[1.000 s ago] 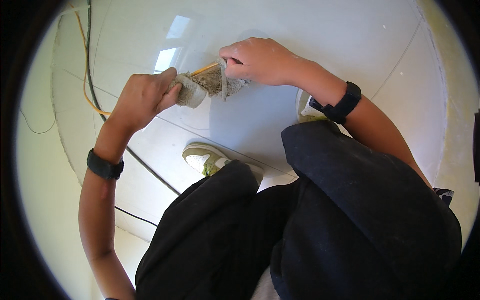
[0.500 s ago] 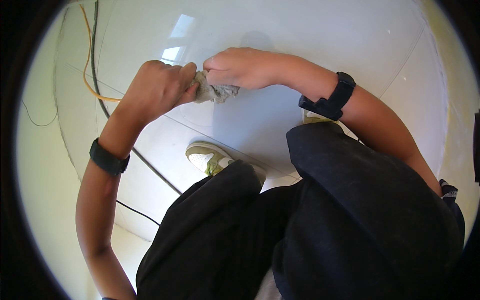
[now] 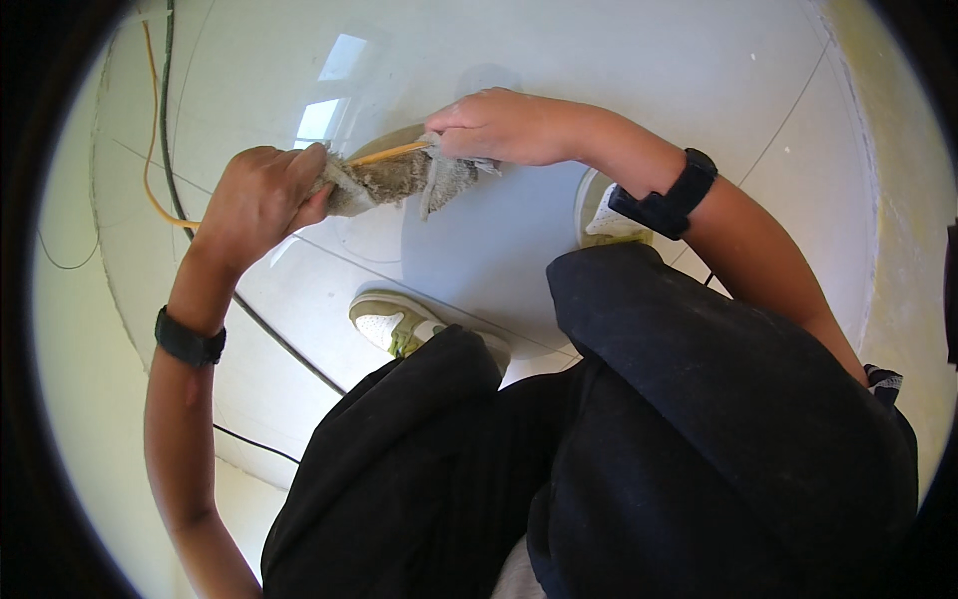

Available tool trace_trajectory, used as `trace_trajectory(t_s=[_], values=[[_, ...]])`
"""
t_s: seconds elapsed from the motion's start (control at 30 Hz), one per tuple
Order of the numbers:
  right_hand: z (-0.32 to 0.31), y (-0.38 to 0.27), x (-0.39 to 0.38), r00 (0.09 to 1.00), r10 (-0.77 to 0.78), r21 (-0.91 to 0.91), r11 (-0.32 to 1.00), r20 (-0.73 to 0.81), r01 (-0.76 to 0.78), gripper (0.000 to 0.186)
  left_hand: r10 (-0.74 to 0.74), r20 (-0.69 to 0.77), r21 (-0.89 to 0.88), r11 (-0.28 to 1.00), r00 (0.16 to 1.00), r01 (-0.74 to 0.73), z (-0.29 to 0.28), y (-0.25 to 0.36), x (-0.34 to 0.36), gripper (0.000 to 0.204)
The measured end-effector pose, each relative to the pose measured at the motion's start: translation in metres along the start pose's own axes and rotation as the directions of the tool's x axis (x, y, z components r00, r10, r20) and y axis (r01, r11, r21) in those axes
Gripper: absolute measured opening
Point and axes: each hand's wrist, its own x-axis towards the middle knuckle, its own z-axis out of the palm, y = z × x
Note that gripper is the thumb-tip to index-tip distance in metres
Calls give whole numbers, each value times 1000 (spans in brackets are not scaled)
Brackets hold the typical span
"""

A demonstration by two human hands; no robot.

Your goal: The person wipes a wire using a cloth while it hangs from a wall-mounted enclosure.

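Note:
My left hand (image 3: 263,198) is closed on one end of a dirty grey rag (image 3: 394,178), and my right hand (image 3: 489,127) grips the other end. Stretched between the two fists, the rag shows a brown, soiled middle and frayed, lighter edges. An orange strip (image 3: 389,153) runs along its upper side from hand to hand. Behind my left wrist passes an orange cable (image 3: 150,185); whether it is the same piece as the strip is hidden by the hand. Both hands are above the floor, in front of my shoes.
Glossy pale floor tiles (image 3: 299,329) spread below. A thick black cable (image 3: 269,324) crosses the floor on the left, with a thinner black wire (image 3: 254,442) nearer me. My left shoe (image 3: 384,319) and right shoe (image 3: 604,210) stand apart. A yellowish wall (image 3: 913,200) borders the right.
My hands have moved apart, the left going left and slightly down. The bunched rag is now drawn out between them, with its brown middle and the orange strip showing.

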Motion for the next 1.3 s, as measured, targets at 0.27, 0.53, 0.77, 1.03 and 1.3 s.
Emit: trace_trajectory(t_s=[0.27, 0.53, 0.77, 1.03, 1.3], values=[[-24, -17, 1, 999, -38, -166, 985, 34, 43, 27, 16, 37, -21, 1000, 999, -15, -14, 26, 61, 20], [-18, -5, -9, 1000, 10, -322, 947, 6, -8, 23, -96, 141, -234, 964, 985, 127, -6, 16, 39, 32], [0, 5, -5, 999, 5, -245, 969, -37, -14, 23, -139, 132, -200, 966, 981, 164, 7, 7, 8, 31], [-6, -9, 5, 988, -150, -415, 897, 41, 154, 23, 37, -31, -15, 999, 999, -38, 2, 33, 60, 20], [-13, 7, -13, 994, 98, -383, 917, -54, -111, 21, -82, 23, -55, 995, 996, 83, 8, 12, 23, 22]])
